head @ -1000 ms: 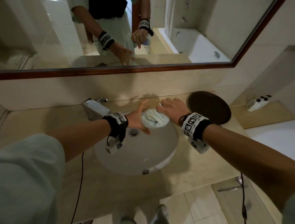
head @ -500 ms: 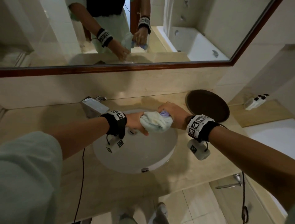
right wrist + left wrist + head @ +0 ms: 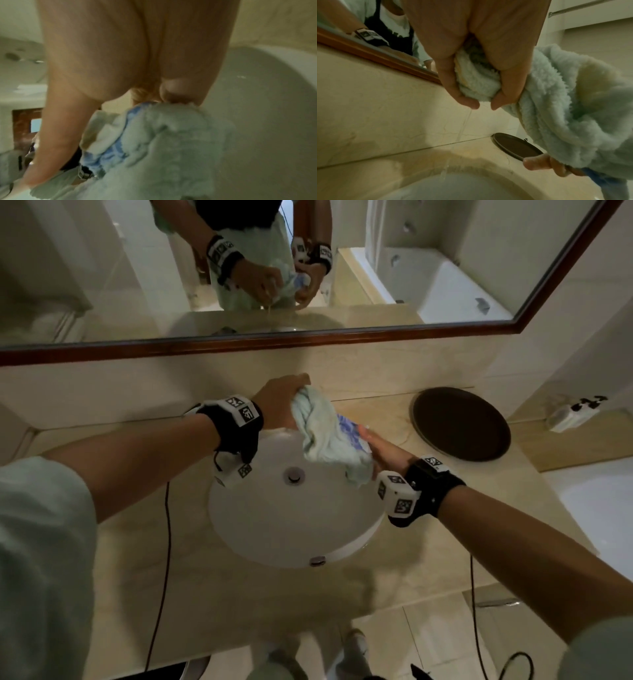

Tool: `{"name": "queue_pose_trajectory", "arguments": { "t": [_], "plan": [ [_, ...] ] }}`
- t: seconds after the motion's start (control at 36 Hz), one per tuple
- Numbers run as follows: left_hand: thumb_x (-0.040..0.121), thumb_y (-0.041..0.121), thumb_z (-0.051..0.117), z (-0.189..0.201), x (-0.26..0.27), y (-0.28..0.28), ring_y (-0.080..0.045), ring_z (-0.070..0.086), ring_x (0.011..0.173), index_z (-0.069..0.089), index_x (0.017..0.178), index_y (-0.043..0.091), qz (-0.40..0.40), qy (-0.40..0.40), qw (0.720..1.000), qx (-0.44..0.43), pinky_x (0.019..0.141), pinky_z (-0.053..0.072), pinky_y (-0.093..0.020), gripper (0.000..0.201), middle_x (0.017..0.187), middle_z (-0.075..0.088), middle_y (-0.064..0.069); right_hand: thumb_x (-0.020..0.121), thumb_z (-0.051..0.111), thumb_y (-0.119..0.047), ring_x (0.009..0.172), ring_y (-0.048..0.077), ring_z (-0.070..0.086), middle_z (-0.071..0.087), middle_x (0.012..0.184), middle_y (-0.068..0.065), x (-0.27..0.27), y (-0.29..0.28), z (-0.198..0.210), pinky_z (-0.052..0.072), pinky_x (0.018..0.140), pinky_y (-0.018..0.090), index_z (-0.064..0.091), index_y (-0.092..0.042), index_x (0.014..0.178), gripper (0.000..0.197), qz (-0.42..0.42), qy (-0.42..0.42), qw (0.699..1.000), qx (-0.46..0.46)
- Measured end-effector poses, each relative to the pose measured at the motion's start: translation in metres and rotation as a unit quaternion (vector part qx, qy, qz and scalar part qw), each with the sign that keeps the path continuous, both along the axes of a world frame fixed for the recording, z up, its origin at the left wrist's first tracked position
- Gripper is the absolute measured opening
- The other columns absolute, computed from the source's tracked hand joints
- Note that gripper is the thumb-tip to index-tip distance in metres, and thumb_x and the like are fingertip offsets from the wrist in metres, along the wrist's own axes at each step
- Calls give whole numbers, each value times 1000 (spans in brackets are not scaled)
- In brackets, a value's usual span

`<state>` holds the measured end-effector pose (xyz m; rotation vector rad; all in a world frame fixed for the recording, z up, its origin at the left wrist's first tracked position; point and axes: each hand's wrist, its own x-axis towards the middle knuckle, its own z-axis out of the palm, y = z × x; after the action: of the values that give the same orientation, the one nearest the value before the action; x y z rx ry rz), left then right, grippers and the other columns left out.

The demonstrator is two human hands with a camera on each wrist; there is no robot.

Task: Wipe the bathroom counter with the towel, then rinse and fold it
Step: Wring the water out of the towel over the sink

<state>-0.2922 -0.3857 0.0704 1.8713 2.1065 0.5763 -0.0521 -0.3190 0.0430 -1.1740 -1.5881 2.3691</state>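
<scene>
A pale green towel (image 3: 325, 436) with a blue patch is twisted into a rope above the white sink (image 3: 274, 529). My left hand (image 3: 279, 402) grips its far end, fingers curled round the cloth (image 3: 476, 86). My right hand (image 3: 380, 450) grips the near end, palm up, with the towel (image 3: 154, 148) bunched against it. A thin stream of water (image 3: 465, 121) runs from the towel toward the basin. Both hands and the towel show again in the mirror (image 3: 281, 285).
The beige counter (image 3: 239, 604) surrounds the sink, with the drain (image 3: 294, 475) in the middle. A dark round tray (image 3: 460, 422) lies on the counter at the right. A white power strip (image 3: 575, 412) rests on a ledge far right. The tap is hidden behind my left wrist.
The balled towel has been stretched and twisted between my hands. My left hand has closed on it and risen toward the wall; my right hand has turned palm up and dropped nearer.
</scene>
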Motion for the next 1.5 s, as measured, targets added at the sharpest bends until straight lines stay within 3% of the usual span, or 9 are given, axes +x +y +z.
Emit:
{"name": "queue_pose_trajectory", "arguments": {
  "t": [0.11, 0.25, 0.42, 0.69, 0.81, 0.97, 1.08, 1.33, 1.5],
  "plan": [
    [65, 48, 65, 3, 2, 4, -37, 63, 82, 58, 110, -1, -56, 34, 997, 44, 77, 50, -41, 67, 96, 61, -25, 101, 28, -43, 132, 25, 44, 46, 141, 4, -18, -12, -4, 38, 106, 37, 41, -12, 141, 52, -38, 4, 999, 5],
    [67, 50, 49, 9, 5, 5, -30, 56, 72, 36, 105, 21, -129, 77, 987, 49, 64, 44, -33, 50, 94, 51, -20, 103, 29, -34, 116, 20, 55, 41, 142, 2, -36, -23, -5, 53, 80, 25, 28, -11, 147, 50, -42, 57, 996, -57],
    [69, 24, 74, 13, 6, 2, -34, 60, 80, 50, 113, 8, -120, 121, 985, 23, 67, 50, -34, 53, 110, 52, -22, 82, 61, -47, 110, 34, 60, 57, 131, 15, -35, -23, -15, 48, 89, 60, 56, -21, 125, 51, 46, 78, 982, -168],
    [80, 14, 66, 21, 4, 6, -31, 59, 84, 55, 112, 4, -149, 216, 965, 5, 69, 53, -41, 36, 105, 57, -17, 38, 91, -51, 97, 33, 61, 60, 118, 17, -44, -30, -7, 56, 77, 42, 59, -13, 119, 95, 104, 1, 988, -118],
    [84, 15, 62, 21, 4, 6, -30, 59, 89, 52, 117, 5, -126, 213, 968, -30, 74, 50, -39, 36, 105, 58, -16, 45, 89, -57, 131, 37, 45, 50, 140, 17, -49, -29, -12, 51, 83, 39, 53, -18, 132, 102, 107, 5, 991, -80],
    [87, 16, 61, 12, -4, 6, -32, 59, 104, 39, 137, 12, -106, 190, 974, -68, 88, 50, -43, 55, 121, 57, -14, 62, 78, -46, 67, 19, 67, 68, 81, 7, -51, -32, -15, 51, 68, 35, 55, -10, 119, 71, 85, 5, 991, -104],
    [90, 15, 58, 5, -7, 4, -30, 56, 108, 17, 150, 18, -91, 185, 975, -87, 91, 47, -41, 72, 126, 52, -15, 50, 88, -49, 67, 21, 61, 61, 82, 9, -51, -35, -20, 51, 66, 34, 56, -11, 111, 79, 104, 20, 986, -129],
    [92, 23, 54, -13, 2, 3, -32, 58, 105, 27, 145, 13, -63, 245, 958, -137, 87, 48, -39, 60, 120, 52, -17, 81, 75, -24, 67, 21, 61, 64, 76, 6, -51, -24, -13, 53, 60, 31, 63, -9, 102, 28, 186, -123, 973, 67],
    [73, 15, 71, -43, 3, 7, -30, 64, 90, 49, 114, 10, -34, 205, 953, -220, 77, 55, -40, 46, 104, 62, -12, 68, 82, -41, 77, 20, 61, 63, 79, -1, -62, -10, -22, 50, 72, 28, 68, -22, 84, 28, 275, -257, 843, 385]
  ]
}}
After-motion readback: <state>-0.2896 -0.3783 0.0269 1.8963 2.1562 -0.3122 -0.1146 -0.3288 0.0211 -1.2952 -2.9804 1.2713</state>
